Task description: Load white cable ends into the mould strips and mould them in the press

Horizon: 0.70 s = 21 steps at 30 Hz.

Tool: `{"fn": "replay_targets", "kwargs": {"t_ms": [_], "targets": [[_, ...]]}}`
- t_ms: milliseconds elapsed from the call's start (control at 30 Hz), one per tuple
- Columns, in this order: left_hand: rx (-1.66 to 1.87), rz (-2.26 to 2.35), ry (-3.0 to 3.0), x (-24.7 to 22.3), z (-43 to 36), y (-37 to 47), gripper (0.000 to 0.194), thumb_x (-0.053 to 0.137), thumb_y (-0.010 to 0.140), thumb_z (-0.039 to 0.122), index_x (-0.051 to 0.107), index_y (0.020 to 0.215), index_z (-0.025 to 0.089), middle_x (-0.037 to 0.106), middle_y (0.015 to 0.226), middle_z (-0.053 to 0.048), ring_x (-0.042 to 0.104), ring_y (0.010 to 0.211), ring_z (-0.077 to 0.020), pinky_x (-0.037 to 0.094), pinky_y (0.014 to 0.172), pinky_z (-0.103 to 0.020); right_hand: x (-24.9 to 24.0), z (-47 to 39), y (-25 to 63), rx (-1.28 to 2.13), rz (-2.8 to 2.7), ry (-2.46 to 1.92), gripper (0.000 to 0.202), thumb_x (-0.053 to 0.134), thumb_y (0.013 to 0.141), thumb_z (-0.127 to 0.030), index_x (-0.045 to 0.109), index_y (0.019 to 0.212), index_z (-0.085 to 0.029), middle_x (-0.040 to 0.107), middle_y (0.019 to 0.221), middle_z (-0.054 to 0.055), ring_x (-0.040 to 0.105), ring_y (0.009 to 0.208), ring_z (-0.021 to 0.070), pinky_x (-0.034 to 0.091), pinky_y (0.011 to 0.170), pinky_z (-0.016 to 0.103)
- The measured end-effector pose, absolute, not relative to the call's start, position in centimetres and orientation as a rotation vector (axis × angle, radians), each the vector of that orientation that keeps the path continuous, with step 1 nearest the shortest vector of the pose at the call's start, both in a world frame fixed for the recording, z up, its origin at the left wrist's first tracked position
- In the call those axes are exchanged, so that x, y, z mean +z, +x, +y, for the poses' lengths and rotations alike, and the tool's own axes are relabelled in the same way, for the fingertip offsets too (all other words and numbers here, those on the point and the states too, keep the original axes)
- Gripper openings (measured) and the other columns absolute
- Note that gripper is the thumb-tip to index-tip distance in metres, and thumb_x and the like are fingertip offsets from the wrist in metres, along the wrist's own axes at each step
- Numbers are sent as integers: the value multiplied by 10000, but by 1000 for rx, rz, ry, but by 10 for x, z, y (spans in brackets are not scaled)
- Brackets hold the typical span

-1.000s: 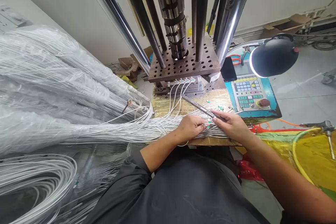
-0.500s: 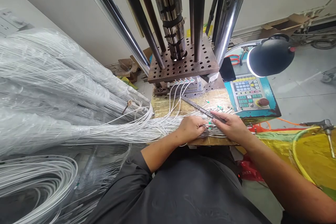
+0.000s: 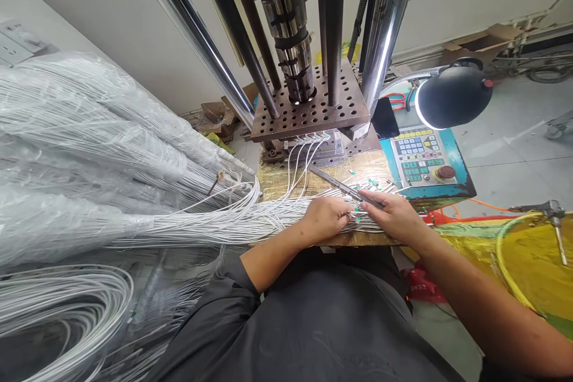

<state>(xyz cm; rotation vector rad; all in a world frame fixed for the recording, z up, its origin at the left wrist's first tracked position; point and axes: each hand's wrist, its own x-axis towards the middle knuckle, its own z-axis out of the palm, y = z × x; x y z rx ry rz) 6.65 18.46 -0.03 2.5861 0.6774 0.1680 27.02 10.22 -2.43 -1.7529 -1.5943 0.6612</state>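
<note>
My left hand (image 3: 326,216) rests on a spread of thin white cables (image 3: 250,222) lying across the work plate and pinches one cable near its green-tipped end (image 3: 357,209). My right hand (image 3: 394,215) meets it from the right, fingers closed on a long dark metal bar (image 3: 340,185) that slants up toward the press. Several white cables with green connectors (image 3: 311,139) sit in the fixture under the perforated press plate (image 3: 308,108).
Big plastic-wrapped bundles of white cable (image 3: 89,149) fill the left side. Steel press columns (image 3: 385,18) rise ahead. A control keypad (image 3: 421,158) and a black lamp (image 3: 452,98) stand at the right. Yellow sheeting (image 3: 528,268) lies at the far right.
Both hands stay together at the cable ends with only small finger movement. The view has tilted slightly, so everything sits a little lower and to the left.
</note>
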Motion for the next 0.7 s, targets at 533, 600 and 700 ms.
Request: {"fn": "replay_targets", "kwargs": {"t_ms": [533,600,700], "targets": [[172,682,2592,-2,183,67,202,566,927,252,745,838,221,692,817,-36,586,803,-185,379,704,-284,-25,101,272,649,-1632,-1726,430,568,930,-387,723,1293,-214,746,1249,61,709,1164,256,553,1028,360],[180,686,2579,-4,183,67,201,570,927,265,756,862,227,692,820,-37,584,799,-185,382,706,-287,-24,100,272,654,-1631,-1722,431,564,932,-387,725,1288,-207,745,1249,65,706,1169,258,555,1024,362],[201,687,2578,-7,183,68,209,568,931,273,757,855,228,688,812,-36,580,788,-184,379,702,-295,-23,100,272,659,-1632,-1712,424,570,925,-376,729,1282,-211,744,1251,65,705,1173,264,556,1024,375]]}}
